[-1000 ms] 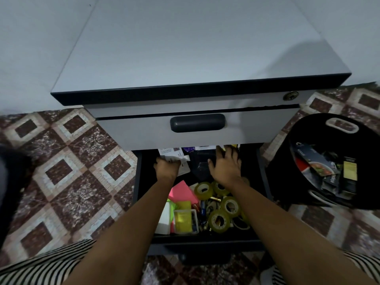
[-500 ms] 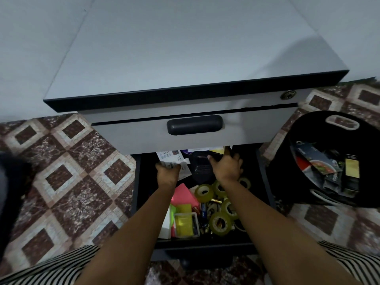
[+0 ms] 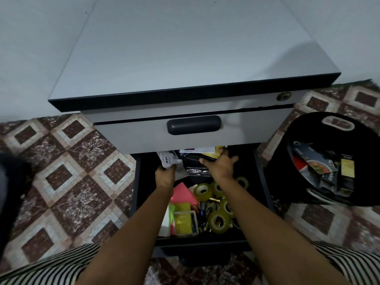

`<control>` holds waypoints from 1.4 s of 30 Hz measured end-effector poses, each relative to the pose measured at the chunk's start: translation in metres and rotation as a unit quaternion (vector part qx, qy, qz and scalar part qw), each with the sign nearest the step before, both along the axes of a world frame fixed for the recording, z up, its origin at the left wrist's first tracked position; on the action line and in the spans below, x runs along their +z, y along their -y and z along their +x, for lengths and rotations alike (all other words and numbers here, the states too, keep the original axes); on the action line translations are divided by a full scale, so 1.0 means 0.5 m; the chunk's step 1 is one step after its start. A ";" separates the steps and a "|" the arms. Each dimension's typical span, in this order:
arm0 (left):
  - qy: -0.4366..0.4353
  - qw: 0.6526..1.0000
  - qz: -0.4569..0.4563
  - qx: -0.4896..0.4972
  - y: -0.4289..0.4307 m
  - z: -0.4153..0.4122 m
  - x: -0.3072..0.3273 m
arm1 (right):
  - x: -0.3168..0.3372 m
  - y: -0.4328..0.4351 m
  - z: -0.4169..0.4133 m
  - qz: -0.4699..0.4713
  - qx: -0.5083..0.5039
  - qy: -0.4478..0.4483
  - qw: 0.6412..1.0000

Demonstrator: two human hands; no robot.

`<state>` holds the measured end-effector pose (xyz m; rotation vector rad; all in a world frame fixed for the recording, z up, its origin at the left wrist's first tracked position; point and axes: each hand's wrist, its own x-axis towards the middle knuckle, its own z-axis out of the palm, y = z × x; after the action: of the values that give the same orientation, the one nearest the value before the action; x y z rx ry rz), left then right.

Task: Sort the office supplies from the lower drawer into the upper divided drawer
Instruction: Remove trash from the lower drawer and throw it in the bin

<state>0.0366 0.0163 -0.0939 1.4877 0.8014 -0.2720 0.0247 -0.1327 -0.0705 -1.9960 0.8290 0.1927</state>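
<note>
The lower drawer (image 3: 137, 182) is pulled out, full of supplies: several tape rolls (image 3: 218, 220), pink sticky notes (image 3: 183, 194), a yellow box in a white holder (image 3: 183, 222). My left hand (image 3: 165, 175) grips a white packet (image 3: 167, 159) at the drawer's back left. My right hand (image 3: 221, 164) reaches into the back, fingers spread over dark and yellow packets (image 3: 205, 156); whether it holds one is hidden. The upper drawer (image 3: 144, 138) is closed, its dark handle (image 3: 194, 124) above my hands.
A black basket (image 3: 283, 167) with boxes and packets stands on the floor to the right of the cabinet. Patterned floor tiles (image 3: 67, 177) lie to the left. The grey cabinet top (image 3: 185, 48) stands against a white wall. A dark shape sits at the far left edge.
Both hands have pushed a little deeper under the upper drawer front. The left hand has lifted the white packet slightly.
</note>
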 end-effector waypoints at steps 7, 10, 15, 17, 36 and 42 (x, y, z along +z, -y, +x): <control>-0.041 0.970 -0.234 0.056 -0.003 -0.020 0.035 | 0.030 -0.022 -0.034 0.003 0.004 -0.021 1.000; -0.044 0.958 -0.279 0.051 -0.002 -0.028 0.041 | 0.044 -0.027 -0.050 -0.010 0.027 -0.017 0.999; -0.025 0.973 -0.229 0.022 -0.008 -0.046 0.045 | 0.052 -0.026 -0.071 -0.029 0.078 -0.012 0.996; -0.028 0.977 -0.213 0.013 -0.011 -0.052 0.051 | 0.045 -0.021 -0.072 -0.028 0.085 -0.007 0.996; -0.044 0.984 -0.151 -0.080 -0.064 -0.062 0.025 | 0.031 0.011 -0.008 -0.017 0.015 -0.091 0.996; -0.025 0.982 -0.181 -0.058 -0.051 -0.070 0.036 | 0.034 0.014 -0.003 0.072 0.056 -0.107 0.990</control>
<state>0.0018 0.0416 -0.0761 1.1892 0.6635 -0.5165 0.0233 -0.1398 -0.0535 -1.9082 0.8122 0.5247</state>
